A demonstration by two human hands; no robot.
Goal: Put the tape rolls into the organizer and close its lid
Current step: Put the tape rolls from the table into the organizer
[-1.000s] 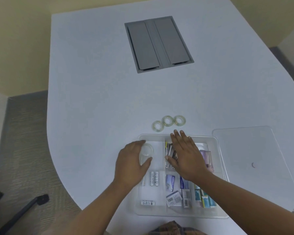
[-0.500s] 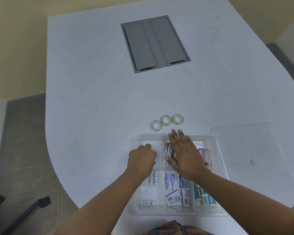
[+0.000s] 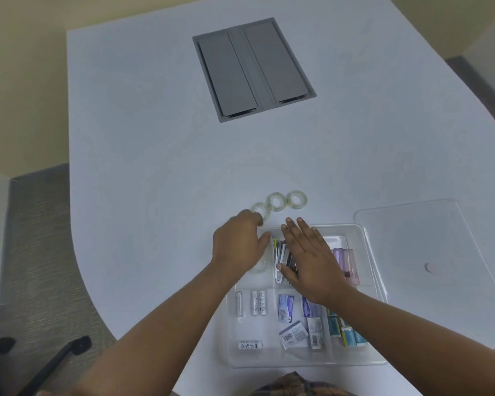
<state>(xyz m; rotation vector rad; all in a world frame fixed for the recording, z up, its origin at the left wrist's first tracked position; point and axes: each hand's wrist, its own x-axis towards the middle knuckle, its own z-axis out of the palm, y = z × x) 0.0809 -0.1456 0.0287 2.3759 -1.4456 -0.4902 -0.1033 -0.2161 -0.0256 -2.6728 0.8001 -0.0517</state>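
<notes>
Three clear tape rolls lie in a row on the white table just beyond the organizer: the left roll, the middle roll and the right roll. Another tape roll lies in the back-left compartment of the clear organizer, partly hidden by my left wrist. My left hand stretches over the organizer's back edge, and its fingertips touch the left roll without gripping it. My right hand lies flat and open on the items in the middle compartment. The clear lid rests on the table to the organizer's right.
The organizer also holds batteries, small boxes and pink cases. A grey cable hatch is set into the table further back. The table edge curves away on the left, with a chair base on the floor below.
My left hand held a tape roll over the back-left compartment, left it there, and has moved out to the left roll on the table. My right hand has stayed put.
</notes>
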